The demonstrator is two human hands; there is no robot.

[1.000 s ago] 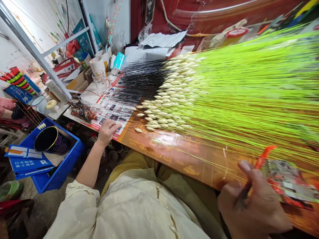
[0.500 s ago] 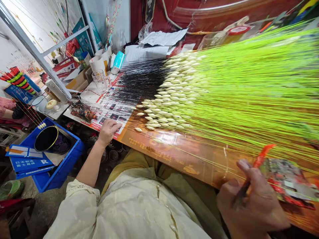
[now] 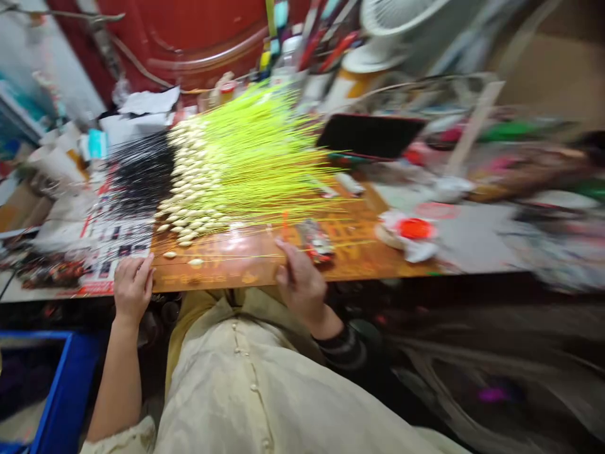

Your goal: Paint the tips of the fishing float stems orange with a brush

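Observation:
The picture is smeared by motion. A big fan of fishing floats (image 3: 222, 170) lies on the orange-brown board (image 3: 246, 268), with cream bodies, neon yellow-green stems and black tails to the left. My left hand (image 3: 133, 287) rests at the table edge on a printed sheet (image 3: 111, 243), fingers laid down, beside two loose floats (image 3: 195, 261). My right hand (image 3: 300, 284) is closed at the board's near edge round a thin orange-tipped stick (image 3: 285, 222), next to a small colourful packet (image 3: 316, 239).
A red lid on white paper (image 3: 414, 228) lies to the right of my right hand. Behind it a black flat panel (image 3: 371, 135) and a white fan (image 3: 401, 19) stand among clutter. A blue crate (image 3: 61, 391) sits on the floor at left.
The view has swung sharply right and pulled back, so the floats now sit left of centre and the right side of the table shows. Both hands stay at the table edge.

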